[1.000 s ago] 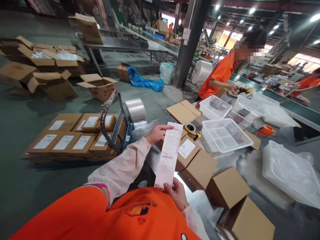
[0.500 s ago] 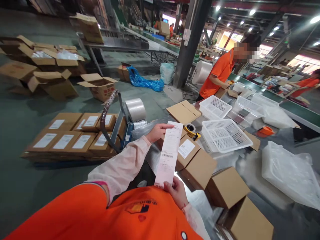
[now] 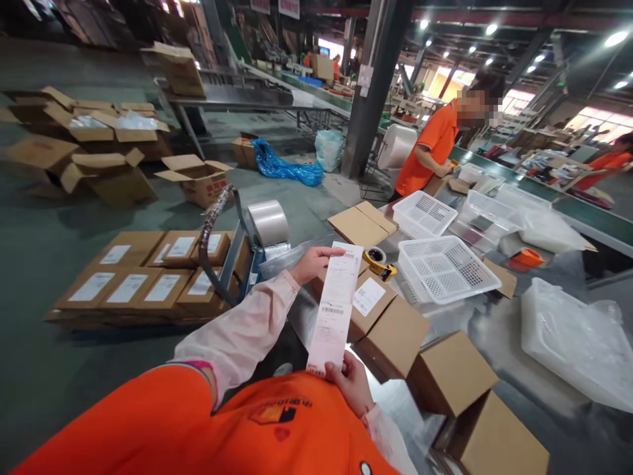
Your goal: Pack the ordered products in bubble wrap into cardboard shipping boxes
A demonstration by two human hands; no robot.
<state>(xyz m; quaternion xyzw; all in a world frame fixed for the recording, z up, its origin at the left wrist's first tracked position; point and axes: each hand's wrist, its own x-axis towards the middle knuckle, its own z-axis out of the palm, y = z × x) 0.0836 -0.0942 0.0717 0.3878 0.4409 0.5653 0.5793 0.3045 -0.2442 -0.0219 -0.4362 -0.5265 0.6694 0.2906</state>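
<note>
Steel table point(image 3: 499, 359), cardboard boxes point(image 3: 452, 371), warehouse floor point(image 3: 44, 251).

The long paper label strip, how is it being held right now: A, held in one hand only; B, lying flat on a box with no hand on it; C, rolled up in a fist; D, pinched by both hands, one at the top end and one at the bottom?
D: the left hand grips the top of the label strip and the right hand pinches its bottom end.
</note>
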